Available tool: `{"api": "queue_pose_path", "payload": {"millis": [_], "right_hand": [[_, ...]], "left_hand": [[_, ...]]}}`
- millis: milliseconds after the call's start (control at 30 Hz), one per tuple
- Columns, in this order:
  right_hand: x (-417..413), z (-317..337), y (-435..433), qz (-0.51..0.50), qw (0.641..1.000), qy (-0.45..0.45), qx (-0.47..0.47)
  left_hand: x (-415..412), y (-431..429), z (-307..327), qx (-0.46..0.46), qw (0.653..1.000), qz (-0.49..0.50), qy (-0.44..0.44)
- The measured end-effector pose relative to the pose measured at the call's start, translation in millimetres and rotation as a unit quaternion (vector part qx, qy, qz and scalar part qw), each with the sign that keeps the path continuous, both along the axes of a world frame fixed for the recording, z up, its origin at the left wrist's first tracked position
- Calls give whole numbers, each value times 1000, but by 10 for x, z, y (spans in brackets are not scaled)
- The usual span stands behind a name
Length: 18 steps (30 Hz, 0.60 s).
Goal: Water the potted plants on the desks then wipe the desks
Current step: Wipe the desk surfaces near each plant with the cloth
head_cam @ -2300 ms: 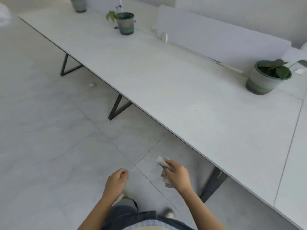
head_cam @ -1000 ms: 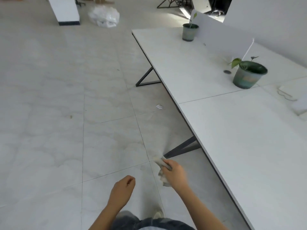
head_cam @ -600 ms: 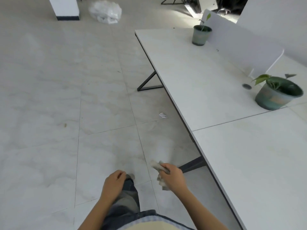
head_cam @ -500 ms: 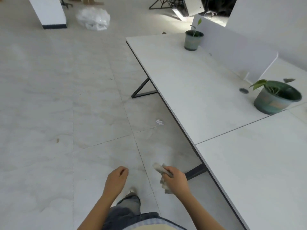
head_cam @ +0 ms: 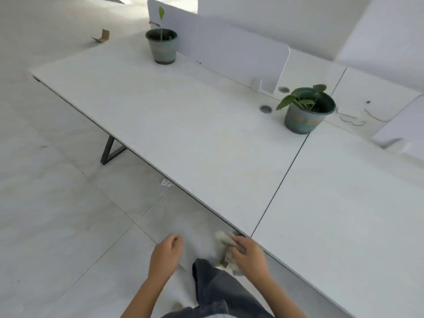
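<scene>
Rag (head_cam: pixel 229 251) clutched in right hand (head_cam: pixel 250 255), held just off desk (head_cam: pixel 183 125) edge; left hand (head_cam: pixel 166 254) loosely curled, nothing gripped; pots (head_cam: pixel 305 115) seen well beyond rag

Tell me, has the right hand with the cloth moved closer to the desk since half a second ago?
Yes. The right hand, gripping the cloth, now sits right at the desk front edge, by the seam; earlier it hung left of that edge.

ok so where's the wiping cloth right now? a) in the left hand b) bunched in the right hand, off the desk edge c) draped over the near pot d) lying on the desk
b: the crumpled cloth is gripped in the right hand, held over the floor just short of the desk edge; the left hand is empty.
</scene>
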State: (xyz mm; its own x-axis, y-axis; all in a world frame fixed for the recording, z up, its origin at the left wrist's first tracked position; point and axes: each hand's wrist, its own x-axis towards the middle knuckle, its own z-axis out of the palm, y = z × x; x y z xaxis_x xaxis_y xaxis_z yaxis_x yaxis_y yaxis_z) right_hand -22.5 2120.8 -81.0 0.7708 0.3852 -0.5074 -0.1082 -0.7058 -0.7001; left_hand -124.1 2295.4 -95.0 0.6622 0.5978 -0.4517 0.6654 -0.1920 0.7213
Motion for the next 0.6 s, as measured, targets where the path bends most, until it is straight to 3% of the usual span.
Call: {"api": "queue_pose_path", "payload": {"millis": [200,333,467,600], "right_hand": [[900,333,289,-121,978,47,163],[1580,576,259,-216,948,51,228],[2365,577,-64,-295,938,-27,178],[3233,447,-566,-323,930,-169,39]], "left_hand": [[1179,224,403,136,983,-83,-94],[2102,303,389,252,952,-159,-75],[2907,397,149,328,916,-229,14],[3267,459,-53,350,889,-275,109]]}}
